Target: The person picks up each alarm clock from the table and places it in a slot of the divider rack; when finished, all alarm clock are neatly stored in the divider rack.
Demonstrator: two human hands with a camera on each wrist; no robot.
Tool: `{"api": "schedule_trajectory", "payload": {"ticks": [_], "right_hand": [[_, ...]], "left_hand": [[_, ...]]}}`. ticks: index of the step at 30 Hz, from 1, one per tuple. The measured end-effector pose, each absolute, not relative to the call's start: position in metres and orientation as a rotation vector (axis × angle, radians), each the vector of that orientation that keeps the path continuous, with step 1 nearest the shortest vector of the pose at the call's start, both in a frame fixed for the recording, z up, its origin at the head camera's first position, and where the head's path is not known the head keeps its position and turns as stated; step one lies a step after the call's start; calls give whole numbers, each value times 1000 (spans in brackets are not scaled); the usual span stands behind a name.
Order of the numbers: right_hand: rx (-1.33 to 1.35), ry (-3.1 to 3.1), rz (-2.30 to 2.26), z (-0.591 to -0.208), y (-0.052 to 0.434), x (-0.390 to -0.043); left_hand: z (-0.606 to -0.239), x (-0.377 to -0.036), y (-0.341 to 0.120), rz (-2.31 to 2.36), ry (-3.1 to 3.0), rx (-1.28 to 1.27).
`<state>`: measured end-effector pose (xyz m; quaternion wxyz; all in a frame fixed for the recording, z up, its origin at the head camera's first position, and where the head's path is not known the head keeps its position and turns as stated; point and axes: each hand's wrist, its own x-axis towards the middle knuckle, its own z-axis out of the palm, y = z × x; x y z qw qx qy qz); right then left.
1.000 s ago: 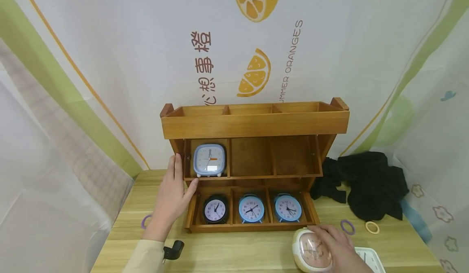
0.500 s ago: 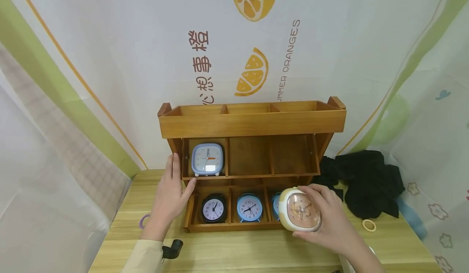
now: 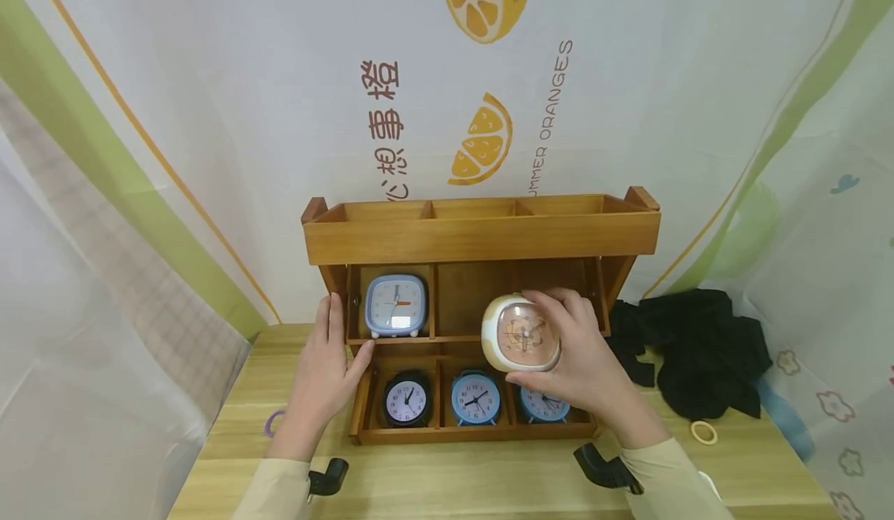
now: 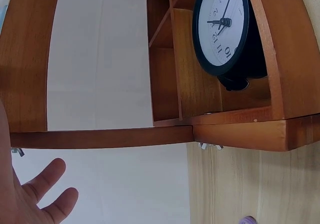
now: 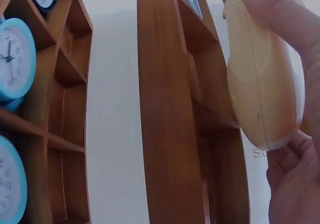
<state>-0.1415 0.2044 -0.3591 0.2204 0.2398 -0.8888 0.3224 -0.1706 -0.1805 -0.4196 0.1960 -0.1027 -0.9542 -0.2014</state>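
Observation:
My right hand (image 3: pixel 580 349) grips a cream-and-white alarm clock (image 3: pixel 520 334) with a pinkish-brown face, thumb below and fingers above. It is in the air before the middle tier of a wooden tiered shelf (image 3: pixel 482 240); in the right wrist view the clock's cream side (image 5: pixel 260 79) shows. My left hand (image 3: pixel 328 372) lies along the shelf's left side, fingers extended. A blue-rimmed square clock (image 3: pixel 395 303) stands in the middle tier's left compartment. In the bottom tier sit a black round clock (image 3: pixel 407 400), a blue round clock (image 3: pixel 476 399) and another blue clock (image 3: pixel 545 406), partly hidden by my right hand.
A black cloth (image 3: pixel 712 349) lies crumpled right of the shelf. On the table (image 3: pixel 447 477) are a yellow ring (image 3: pixel 703 431) and a purple ring (image 3: pixel 275 423). A white item's edge peeks out by my right sleeve. A patterned curtain (image 3: pixel 279 116) hangs behind.
My right hand has lifted the cream alarm clock off the table and carried it up and left, past the bottom tier to the middle tier. The left hand stays at the shelf's side.

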Motion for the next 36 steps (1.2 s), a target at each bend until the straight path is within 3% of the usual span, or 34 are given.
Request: {"api": "schedule_trajectory", "payload": {"ticks": [19,36], "right_hand": [[677,-2476,951,-363,168,-195],[675,-2570,777,-365,154,-207]], "left_hand": [[-420,-170,-179,-545,-2665,-288],[-423,-171,-181,-516,-2601,-305]]}}
